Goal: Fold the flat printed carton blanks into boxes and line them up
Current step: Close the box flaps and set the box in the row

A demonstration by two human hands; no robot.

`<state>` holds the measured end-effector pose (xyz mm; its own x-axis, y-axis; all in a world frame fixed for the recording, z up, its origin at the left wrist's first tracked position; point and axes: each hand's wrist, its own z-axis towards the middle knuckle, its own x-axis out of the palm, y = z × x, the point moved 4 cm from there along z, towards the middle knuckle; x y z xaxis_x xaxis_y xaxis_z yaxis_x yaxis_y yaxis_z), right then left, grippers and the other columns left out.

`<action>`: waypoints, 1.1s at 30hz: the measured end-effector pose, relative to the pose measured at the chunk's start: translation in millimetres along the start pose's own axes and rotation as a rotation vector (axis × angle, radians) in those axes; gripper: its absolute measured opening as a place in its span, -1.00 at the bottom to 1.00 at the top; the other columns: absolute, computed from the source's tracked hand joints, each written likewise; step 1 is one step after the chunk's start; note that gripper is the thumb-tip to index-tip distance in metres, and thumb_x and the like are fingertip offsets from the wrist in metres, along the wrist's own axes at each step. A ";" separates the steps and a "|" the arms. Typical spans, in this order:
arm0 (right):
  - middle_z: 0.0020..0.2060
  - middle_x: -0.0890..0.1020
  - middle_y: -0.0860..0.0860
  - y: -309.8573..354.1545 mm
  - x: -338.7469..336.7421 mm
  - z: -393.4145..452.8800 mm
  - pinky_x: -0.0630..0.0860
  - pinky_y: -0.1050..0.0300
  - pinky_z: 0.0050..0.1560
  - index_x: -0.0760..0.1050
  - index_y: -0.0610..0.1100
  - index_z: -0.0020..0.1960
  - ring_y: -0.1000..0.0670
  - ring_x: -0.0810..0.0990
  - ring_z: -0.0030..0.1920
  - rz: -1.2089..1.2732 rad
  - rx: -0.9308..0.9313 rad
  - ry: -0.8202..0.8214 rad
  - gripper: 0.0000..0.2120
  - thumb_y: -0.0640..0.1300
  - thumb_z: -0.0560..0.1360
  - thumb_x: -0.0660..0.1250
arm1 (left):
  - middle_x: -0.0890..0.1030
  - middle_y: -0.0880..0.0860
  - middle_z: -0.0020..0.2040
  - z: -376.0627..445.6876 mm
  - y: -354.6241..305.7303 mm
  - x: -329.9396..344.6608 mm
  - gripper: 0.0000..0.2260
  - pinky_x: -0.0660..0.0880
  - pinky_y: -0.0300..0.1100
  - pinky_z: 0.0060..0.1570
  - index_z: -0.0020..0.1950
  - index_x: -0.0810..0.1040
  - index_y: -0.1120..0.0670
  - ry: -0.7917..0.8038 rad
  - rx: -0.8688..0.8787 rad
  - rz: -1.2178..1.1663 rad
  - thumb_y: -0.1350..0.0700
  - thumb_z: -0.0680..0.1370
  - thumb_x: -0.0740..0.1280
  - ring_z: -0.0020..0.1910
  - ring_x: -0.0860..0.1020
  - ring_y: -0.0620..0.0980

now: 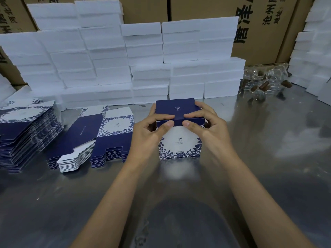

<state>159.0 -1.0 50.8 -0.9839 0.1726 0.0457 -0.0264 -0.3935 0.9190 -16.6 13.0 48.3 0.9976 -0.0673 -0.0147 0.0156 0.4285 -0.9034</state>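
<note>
A folded blue-and-white printed box (180, 145) stands upright on the metal table (268, 158) in front of me. Its dark blue lid flap lies over the top. My left hand (154, 127) grips the box's left side, with the thumb and forefinger pressing the lid's front edge. My right hand (206, 122) holds the right side the same way. A stack of flat carton blanks (93, 135) lies to the left of the box. A taller pile of blanks (23, 129) sits at the far left.
Stacks of white foam blocks (146, 68) form a wall along the back of the table. Clear glass bottles with corks (265, 83) lie at the back right. Brown shipping cartons (259, 24) stand behind. More white foam blocks (311, 59) rise on the right.
</note>
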 end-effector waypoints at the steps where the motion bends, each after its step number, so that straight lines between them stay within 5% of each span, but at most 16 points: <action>1: 0.41 0.46 0.06 0.3 -0.2 -0.5 0.52 0.31 0.15 0.66 -0.13 -0.01 0.18 0.53 0.30 0.028 0.006 0.006 -0.81 -0.36 0.45 0.50 | 0.67 -0.29 0.06 0.3 0.0 -0.4 -0.85 0.43 -0.02 0.32 0.04 0.70 0.06 0.011 0.003 0.004 0.25 0.51 0.46 0.48 0.24 -0.38; 4: 0.41 0.45 0.02 0.1 -4.4 -2.1 0.50 0.38 0.08 0.65 -0.17 0.06 0.39 0.53 0.20 0.080 0.014 0.048 -0.79 -0.40 0.49 0.44 | 0.63 -0.43 0.02 3.0 0.4 -5.3 -0.82 0.49 -0.18 0.21 0.02 0.71 -0.01 0.057 0.004 0.000 0.25 0.52 0.45 0.48 0.32 -0.27; 11: 0.30 0.59 -0.01 0.7 -7.9 0.2 0.53 0.23 0.21 0.66 -0.15 0.02 0.22 0.61 0.18 0.050 -0.035 0.061 -0.79 -0.42 0.50 0.42 | 0.69 -0.07 0.15 2.0 1.4 -10.0 -0.75 0.54 -0.37 -0.03 -0.07 0.75 -0.04 -0.029 0.006 -0.092 0.32 0.47 0.48 0.41 0.44 -0.23; 14: 0.30 0.58 -0.02 -2.0 -12.4 -1.0 0.51 0.05 0.32 0.67 -0.05 -0.01 0.16 0.58 0.25 0.030 -0.013 -0.048 -0.76 -0.37 0.50 0.44 | 0.63 -0.04 0.25 0.3 2.2 -8.8 -0.71 0.57 -0.26 0.12 0.10 0.69 0.00 -0.034 -0.018 -0.101 0.31 0.47 0.47 0.31 0.55 -0.15; 17: 0.33 0.55 -0.01 7.2 -18.1 -8.6 0.32 0.05 0.46 0.66 -0.01 0.03 0.05 0.47 0.37 -0.420 -0.246 -0.268 -0.79 -0.29 0.50 0.42 | 0.64 0.00 0.25 -0.2 2.1 8.7 -0.67 0.50 -0.07 0.33 0.22 0.63 0.05 -0.045 -0.047 -0.028 0.31 0.50 0.46 0.28 0.58 -0.09; 20: 0.31 0.58 0.00 12.0 -9.9 -14.3 0.12 0.07 0.45 0.64 -0.07 0.20 -0.03 0.47 0.38 -0.883 -0.449 -0.219 -0.67 -0.12 0.45 0.35 | 0.65 0.07 0.21 12.2 4.9 43.9 -0.68 0.50 0.05 0.32 0.24 0.61 0.12 -0.036 -0.055 -0.020 0.35 0.51 0.44 0.26 0.60 0.05; 25: 0.34 0.57 -0.06 2.2 -46.3 5.2 0.29 -0.18 0.44 0.54 -0.11 0.33 -0.13 0.45 0.43 -1.204 -0.364 -0.252 -0.56 0.06 0.52 0.40 | 0.63 0.02 0.24 44.3 34.5 104.9 -0.55 0.59 -0.23 0.08 0.47 0.41 -0.03 0.110 -0.276 -0.268 0.17 0.59 0.39 0.13 0.64 -0.17; 27: 0.38 0.54 -0.10 -6.4 -73.4 23.8 0.30 -0.18 0.44 0.51 -0.14 0.38 -0.16 0.41 0.47 -1.252 -0.338 -0.248 -0.57 0.01 0.57 0.38 | 0.58 0.04 0.31 50.1 54.7 125.7 -0.61 0.55 -0.29 0.11 0.46 0.40 -0.03 0.148 -0.291 -0.047 0.10 0.63 0.33 0.15 0.61 -0.25; 29: 0.43 0.49 -0.11 -16.3 -99.5 48.7 0.24 -0.17 0.48 0.46 -0.15 0.43 -0.16 0.34 0.52 -1.266 -0.272 -0.245 -0.56 -0.04 0.60 0.35 | 0.53 0.07 0.37 52.9 75.4 138.0 -0.62 0.43 -0.14 0.32 0.46 0.41 0.00 0.210 -0.206 0.372 0.07 0.64 0.31 0.32 0.52 -0.07; 33: 0.54 0.35 -0.06 -37.7 -139.5 104.1 0.09 -0.12 0.58 0.34 -0.11 0.51 -0.11 0.13 0.62 -1.276 -0.142 -0.211 -0.55 -0.04 0.65 0.27 | 0.50 0.14 0.31 58.3 100.1 153.1 -0.67 0.27 -0.10 0.37 0.40 0.44 0.16 0.398 0.084 0.919 0.09 0.66 0.20 0.36 0.39 0.11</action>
<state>315.6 83.8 50.6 -0.2050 0.6265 -0.7520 -0.9482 0.0634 0.3113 141.6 98.1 -19.4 0.5305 0.0321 -0.8471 -0.7293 0.5267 -0.4368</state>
